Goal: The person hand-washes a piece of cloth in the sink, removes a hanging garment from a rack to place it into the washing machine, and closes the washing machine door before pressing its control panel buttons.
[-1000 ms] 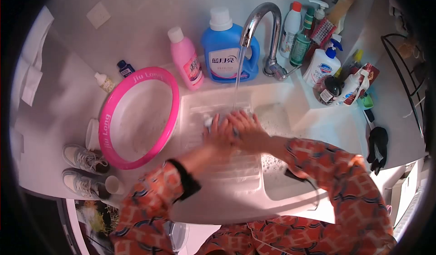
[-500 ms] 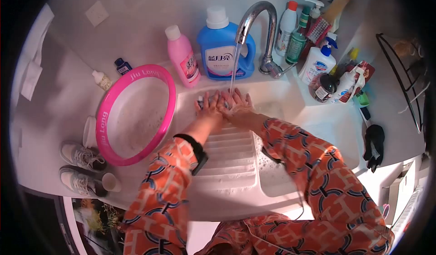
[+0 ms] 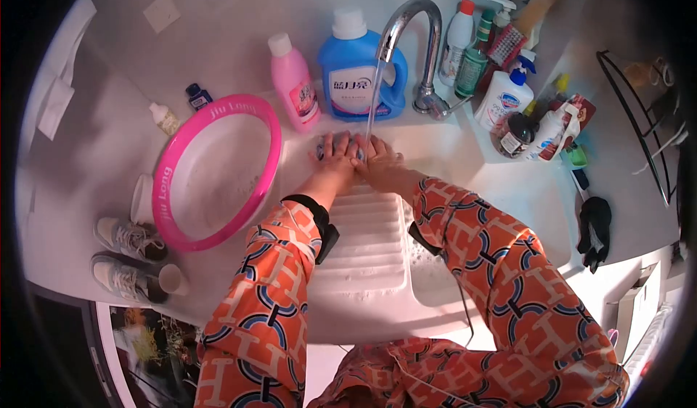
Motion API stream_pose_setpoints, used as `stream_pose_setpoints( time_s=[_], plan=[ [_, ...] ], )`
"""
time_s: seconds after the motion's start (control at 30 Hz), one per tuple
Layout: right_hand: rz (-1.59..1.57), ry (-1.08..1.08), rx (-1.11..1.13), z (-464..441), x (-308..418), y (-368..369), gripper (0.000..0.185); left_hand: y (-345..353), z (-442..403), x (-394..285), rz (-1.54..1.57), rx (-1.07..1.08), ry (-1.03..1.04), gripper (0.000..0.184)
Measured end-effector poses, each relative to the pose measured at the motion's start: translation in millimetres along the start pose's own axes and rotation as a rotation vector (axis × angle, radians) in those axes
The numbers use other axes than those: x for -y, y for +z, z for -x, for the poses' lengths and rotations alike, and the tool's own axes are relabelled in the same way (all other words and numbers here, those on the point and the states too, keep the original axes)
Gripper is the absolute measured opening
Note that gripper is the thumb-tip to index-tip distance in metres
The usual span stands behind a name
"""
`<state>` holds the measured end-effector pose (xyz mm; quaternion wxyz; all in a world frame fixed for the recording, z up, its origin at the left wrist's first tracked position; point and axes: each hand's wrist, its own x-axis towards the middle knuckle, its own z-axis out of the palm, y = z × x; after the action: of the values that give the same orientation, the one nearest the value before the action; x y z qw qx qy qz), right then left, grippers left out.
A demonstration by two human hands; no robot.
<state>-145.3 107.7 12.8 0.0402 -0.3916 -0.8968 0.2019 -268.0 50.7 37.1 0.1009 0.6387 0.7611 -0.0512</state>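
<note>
At the upper end of the ribbed washboard (image 3: pixel 361 252), both my hands press down side by side on a small grey-blue bundle (image 3: pixel 320 149), apparently wet cloth. Only bits of it show, at the left edge and between the hands. My left hand (image 3: pixel 336 165) has its fingers bent over the bundle. My right hand (image 3: pixel 382 168) lies against the left, its fingers bent and closed over the bundle's right side, which is mostly hidden. Water runs from the chrome faucet (image 3: pixel 412 9) onto the right hand.
A pink-rimmed basin (image 3: pixel 274 154) stands left of the washboard. Behind are a pink bottle (image 3: pixel 295 81) and a blue detergent jug (image 3: pixel 356 67). Several bottles crowd the right corner near a white pump bottle (image 3: pixel 504 99). Sneakers (image 3: pixel 123 237) and a small cup (image 3: pixel 173 279) sit at left.
The fingers, more spread before, are now bent more closely over the bundle. My right hand has drawn in slightly toward the left hand. The whole view has shifted slightly.
</note>
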Motion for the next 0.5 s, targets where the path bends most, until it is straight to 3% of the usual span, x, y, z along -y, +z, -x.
stream_pose_setpoints(
  time_s=[0.13, 0.23, 0.27, 0.3, 0.33, 0.37, 0.4, 0.5],
  plan=[
    [0.086, -0.091, -0.014, 32.0, -6.2, -13.1, 0.067, -3.5, 30.8, -8.8, 0.101, -0.106, -0.102, 0.077],
    [0.023, -0.007, 0.061, 70.6, -5.6, -32.6, 0.067, 6.6, 56.7, -5.8, 0.114, -0.471, -0.137, 0.072],
    [-0.037, 0.049, 0.104, 83.2, -4.7, -33.2, 0.066, 2.9, 64.6, -4.2, 0.157, -0.315, -0.153, 0.069],
    [-0.1, -0.001, -0.047, 88.3, -13.5, -9.2, 0.062, -12.5, 79.1, -6.1, 0.2, -0.158, -0.167, 0.066],
    [-0.178, -0.067, 0.031, 100.1, -5.5, -10.7, 0.056, -22.5, 88.3, -7.7, 0.239, -0.003, -0.177, 0.064],
    [-0.256, -0.133, 0.109, 111.3, 3.0, -14.4, 0.051, -16.7, 101.1, -14.5, 0.421, -0.05, -0.248, 0.064],
    [-0.331, -0.2, 0.187, 118.4, 10.9, -21.2, 0.046, -13.1, 100.8, -13.7, 0.569, 0.092, -0.282, 0.073],
    [-0.339, -0.432, 0.172, 119.3, 20.9, -39.0, 0.031, 4.3, 99.9, -18.6, 0.555, -0.071, -0.264, 0.075]
  ],
)
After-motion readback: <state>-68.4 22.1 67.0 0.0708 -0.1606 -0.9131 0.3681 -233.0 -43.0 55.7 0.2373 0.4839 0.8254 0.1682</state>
